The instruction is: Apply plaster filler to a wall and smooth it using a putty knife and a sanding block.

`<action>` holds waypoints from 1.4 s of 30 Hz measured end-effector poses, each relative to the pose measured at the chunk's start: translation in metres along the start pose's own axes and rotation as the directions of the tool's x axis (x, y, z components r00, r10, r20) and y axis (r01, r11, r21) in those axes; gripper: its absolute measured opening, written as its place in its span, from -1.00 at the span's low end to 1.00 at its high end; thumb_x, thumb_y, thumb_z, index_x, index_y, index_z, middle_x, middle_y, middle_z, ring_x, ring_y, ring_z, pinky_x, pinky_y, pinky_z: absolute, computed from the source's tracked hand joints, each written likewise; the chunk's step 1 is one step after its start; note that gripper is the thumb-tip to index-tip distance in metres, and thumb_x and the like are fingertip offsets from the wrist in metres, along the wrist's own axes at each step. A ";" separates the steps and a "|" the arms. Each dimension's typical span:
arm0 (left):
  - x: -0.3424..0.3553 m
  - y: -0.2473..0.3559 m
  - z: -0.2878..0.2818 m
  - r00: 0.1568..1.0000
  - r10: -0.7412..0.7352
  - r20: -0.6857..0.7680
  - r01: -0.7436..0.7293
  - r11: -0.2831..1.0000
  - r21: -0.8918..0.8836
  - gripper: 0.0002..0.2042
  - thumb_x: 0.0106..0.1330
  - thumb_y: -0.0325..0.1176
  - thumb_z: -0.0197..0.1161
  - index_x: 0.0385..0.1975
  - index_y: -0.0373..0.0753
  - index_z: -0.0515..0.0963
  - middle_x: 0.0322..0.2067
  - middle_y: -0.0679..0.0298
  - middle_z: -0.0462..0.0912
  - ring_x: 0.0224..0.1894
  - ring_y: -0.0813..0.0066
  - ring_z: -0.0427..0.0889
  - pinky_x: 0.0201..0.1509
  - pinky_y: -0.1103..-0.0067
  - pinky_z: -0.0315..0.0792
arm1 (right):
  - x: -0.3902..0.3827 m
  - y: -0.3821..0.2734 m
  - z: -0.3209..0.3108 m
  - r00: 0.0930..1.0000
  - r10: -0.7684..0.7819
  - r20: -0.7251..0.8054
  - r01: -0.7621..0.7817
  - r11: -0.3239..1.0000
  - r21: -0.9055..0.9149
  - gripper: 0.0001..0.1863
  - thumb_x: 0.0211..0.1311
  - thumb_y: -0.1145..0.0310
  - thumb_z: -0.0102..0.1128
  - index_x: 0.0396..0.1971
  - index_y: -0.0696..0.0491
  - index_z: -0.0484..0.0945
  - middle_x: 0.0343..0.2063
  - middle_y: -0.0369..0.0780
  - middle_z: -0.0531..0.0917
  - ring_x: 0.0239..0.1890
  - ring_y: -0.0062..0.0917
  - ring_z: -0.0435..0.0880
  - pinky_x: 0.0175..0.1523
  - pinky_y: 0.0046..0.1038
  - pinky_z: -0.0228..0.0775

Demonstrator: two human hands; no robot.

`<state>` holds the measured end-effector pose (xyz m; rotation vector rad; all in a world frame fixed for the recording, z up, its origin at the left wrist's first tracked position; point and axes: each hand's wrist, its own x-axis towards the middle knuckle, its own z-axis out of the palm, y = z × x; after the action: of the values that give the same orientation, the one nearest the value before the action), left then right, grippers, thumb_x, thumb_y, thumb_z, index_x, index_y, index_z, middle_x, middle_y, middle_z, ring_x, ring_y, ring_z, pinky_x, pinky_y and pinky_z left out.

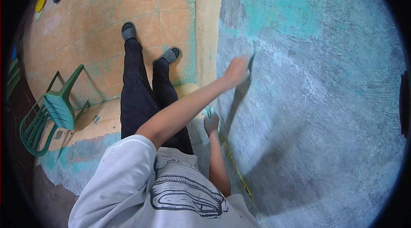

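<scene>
My left arm reaches across to the wall (291, 112), whose surface is patchy grey with turquoise paint higher up in the view. My left hand (236, 72) is closed and pressed at the wall, somewhat smeared by motion. A pale piece (247, 50) shows at its fingers against the surface, too blurred to name. Lower down, beside the wall's edge, my right hand (210, 123) is closed too. Something small, pale and turquoise (208, 110) shows at its fingers; its kind cannot be made out.
A green plastic chair (60, 107) stands to the left by a low ledge with peeling paint (81, 159). Orange floor tiles (141, 1) carry turquoise smears along the cream wall base (206, 26). A yellow strip (233, 161) runs down the wall corner. A yellow round thing (41, 2) lies far left.
</scene>
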<state>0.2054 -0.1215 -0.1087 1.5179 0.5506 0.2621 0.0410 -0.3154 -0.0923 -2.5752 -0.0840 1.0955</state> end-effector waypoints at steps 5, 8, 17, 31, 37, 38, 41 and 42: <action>0.012 0.018 -0.010 0.962 -0.226 0.154 0.221 0.974 0.047 -0.50 -0.08 -0.69 0.05 0.00 -0.42 0.42 -0.17 -0.25 0.55 -0.07 -0.24 0.53 0.02 0.16 0.44 | -0.001 0.015 0.005 0.997 -0.064 -0.047 0.067 0.996 0.063 -0.75 0.23 0.34 0.07 -0.23 0.22 0.52 -0.38 0.14 0.60 -0.25 0.07 0.58 -0.20 -0.15 0.38; -0.015 0.056 0.002 0.962 0.169 -0.213 -0.208 0.962 -0.175 -0.46 -0.07 -0.71 0.03 0.05 -0.41 0.43 -0.09 -0.27 0.52 0.02 -0.22 0.49 0.12 0.19 0.40 | -0.007 0.012 0.001 0.976 -0.208 -0.069 0.208 0.978 0.001 -0.74 0.19 0.39 0.07 -0.20 0.24 0.51 -0.37 0.16 0.60 -0.22 0.09 0.58 -0.19 -0.15 0.39; 0.006 0.026 0.002 0.949 -0.313 0.029 0.314 0.947 -0.073 -0.48 -0.06 -0.72 0.02 0.03 -0.40 0.47 -0.14 -0.26 0.55 -0.03 -0.21 0.53 0.07 0.20 0.42 | -0.003 0.023 -0.008 0.997 -0.057 0.051 0.064 0.985 -0.163 -0.72 0.20 0.32 0.14 -0.22 0.24 0.50 -0.38 0.16 0.59 -0.26 0.04 0.60 -0.20 -0.13 0.36; -0.008 0.046 0.006 0.984 -0.049 -0.168 0.014 0.979 -0.203 -0.28 -0.06 -0.74 -0.04 0.28 -0.34 0.25 0.07 -0.25 0.42 0.13 -0.14 0.44 0.26 0.29 0.31 | 0.001 0.014 -0.005 0.975 0.135 0.179 -0.083 0.959 -0.271 -0.59 0.18 0.34 0.15 -0.05 0.30 0.45 -0.12 0.18 0.57 0.01 -0.04 0.54 0.02 -0.10 0.32; -0.023 0.054 0.018 0.981 0.095 -0.170 -0.133 0.964 -0.229 -0.18 -0.05 -0.77 -0.04 0.38 -0.36 0.00 0.09 -0.28 0.39 0.13 -0.19 0.41 0.22 0.27 0.35 | -0.005 0.037 0.005 0.971 -0.238 -0.030 0.238 0.941 0.242 -0.43 0.19 0.15 0.19 0.10 0.23 0.42 0.11 0.14 0.48 0.22 -0.08 0.42 0.28 -0.23 0.21; -0.010 0.052 0.020 0.981 0.105 -0.166 -0.144 0.959 -0.246 -0.18 -0.05 -0.77 -0.04 0.38 -0.36 0.00 0.09 -0.28 0.39 0.13 -0.19 0.41 0.22 0.27 0.35 | 0.001 0.051 -0.001 0.972 -0.237 0.012 0.235 0.969 0.076 -0.44 0.19 0.15 0.19 0.09 0.23 0.42 0.07 0.14 0.51 0.19 -0.07 0.45 0.24 -0.21 0.24; 0.016 0.017 0.002 0.961 -0.240 -0.138 0.218 0.963 -0.157 -0.22 -0.04 -0.74 -0.01 0.35 -0.43 0.02 -0.03 -0.34 0.45 0.05 -0.22 0.47 0.13 0.22 0.39 | 0.004 0.003 -0.009 0.989 -0.078 0.123 0.096 0.985 -0.147 -0.54 0.16 0.26 0.16 0.01 0.22 0.46 -0.08 0.13 0.57 0.03 -0.02 0.53 0.07 -0.17 0.34; 0.023 0.018 -0.008 0.955 -0.290 -0.063 0.279 0.950 -0.141 -0.23 -0.04 -0.73 0.00 0.33 -0.48 0.02 -0.07 -0.37 0.45 0.02 -0.25 0.47 0.11 0.19 0.39 | 0.003 -0.020 -0.016 0.986 0.077 0.147 -0.041 0.972 -0.232 -0.62 0.14 0.36 0.14 -0.05 0.21 0.48 -0.20 0.13 0.60 -0.10 0.02 0.58 -0.06 -0.14 0.40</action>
<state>0.2242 -0.1018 -0.0951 1.2860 0.7954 0.1347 0.0564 -0.3007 -0.0775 -2.7023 -0.1820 1.3813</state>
